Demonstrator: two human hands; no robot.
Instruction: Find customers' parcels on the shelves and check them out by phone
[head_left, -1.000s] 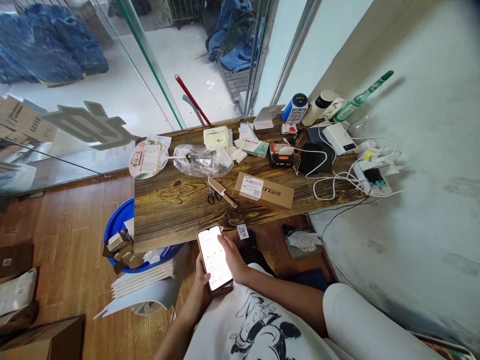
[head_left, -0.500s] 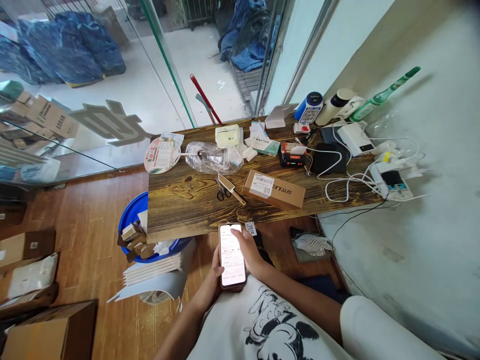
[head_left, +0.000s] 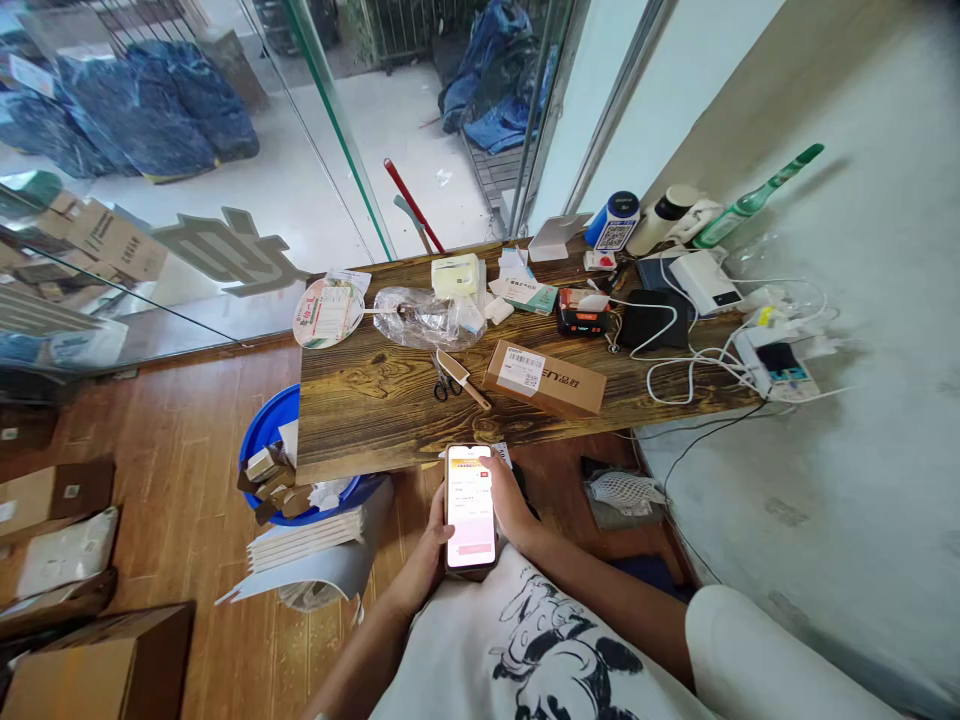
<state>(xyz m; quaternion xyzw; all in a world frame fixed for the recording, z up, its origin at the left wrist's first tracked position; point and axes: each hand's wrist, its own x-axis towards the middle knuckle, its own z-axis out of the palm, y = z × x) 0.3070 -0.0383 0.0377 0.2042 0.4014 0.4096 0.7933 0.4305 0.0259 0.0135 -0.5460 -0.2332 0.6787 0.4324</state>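
Observation:
I hold a lit smartphone (head_left: 470, 505) upright in front of my chest, just below the near edge of a dark wooden table (head_left: 360, 410). My left hand (head_left: 429, 555) cradles it from the left and underneath. My right hand (head_left: 511, 500) grips its right edge, with the thumb on the upper part of the screen. On the table beyond the phone lie a brown cardboard box (head_left: 544, 378) with a barcode label, a knife (head_left: 462, 377) and black scissors (head_left: 441, 381).
A clear plastic bag (head_left: 426, 318), a round printed fan (head_left: 324, 311), small boxes, a black device (head_left: 582, 318), white cables and chargers (head_left: 772, 362) crowd the table's back and right. A blue bin (head_left: 262, 440) of scraps and cardboard boxes stand on the floor at left. A glass wall is behind.
The phone has turned more upright and its screen now shows an orange and pink page. My right thumb has moved up the screen. The view has shifted slightly.

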